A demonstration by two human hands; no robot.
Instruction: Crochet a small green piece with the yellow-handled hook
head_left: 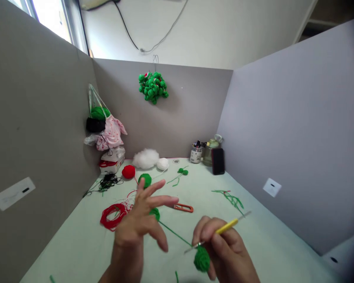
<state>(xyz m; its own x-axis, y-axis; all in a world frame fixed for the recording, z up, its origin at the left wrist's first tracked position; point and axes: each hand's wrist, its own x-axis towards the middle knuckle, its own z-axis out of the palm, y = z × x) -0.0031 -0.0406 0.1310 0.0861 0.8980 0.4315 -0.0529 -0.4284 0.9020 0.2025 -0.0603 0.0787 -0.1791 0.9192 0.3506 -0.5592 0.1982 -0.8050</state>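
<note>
In my right hand is a crochet hook with a yellow grip, pinched between thumb and fingers. A small round green crocheted piece hangs at the hook's lower end, against the same hand. From it a green strand runs up and left to a green yarn ball, partly hidden by my left hand. That left hand is raised over the table with its fingers spread, nothing in them. Just beyond its fingertips lies an orange-handled cutter or snips.
Red yarn loops, a red ball, another green ball and white stuffing lie left and back. Green yarn scraps lie right. A phone leans beside a jar. Grey partitions enclose the table.
</note>
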